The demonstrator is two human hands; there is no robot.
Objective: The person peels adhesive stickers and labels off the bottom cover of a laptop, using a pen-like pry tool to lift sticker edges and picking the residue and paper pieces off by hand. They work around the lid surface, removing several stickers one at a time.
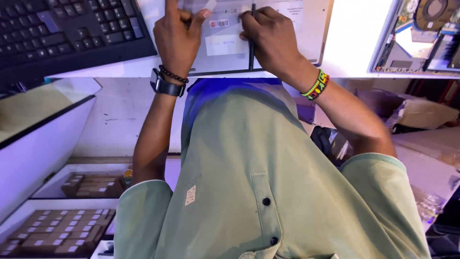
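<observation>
A silver laptop [306, 29] lies upside down on the white desk [345, 43], its stickered underside facing up. My left hand [177, 36], with a black watch and bead bracelet at the wrist, rests on the laptop's base and pinches a small white piece between thumb and finger. My right hand [270, 36], wearing a colourful beaded wristband, grips a thin black screwdriver [251, 48] held upright against the laptop's base. My green shirt fills the lower half of the view.
A black keyboard [67, 29] sits at the left of the desk. An opened laptop with bare circuit boards and a fan [421, 33] lies at the right. Shelves of small brown boxes [62, 230] stand low left; crumpled bags and cardboard [421, 112] low right.
</observation>
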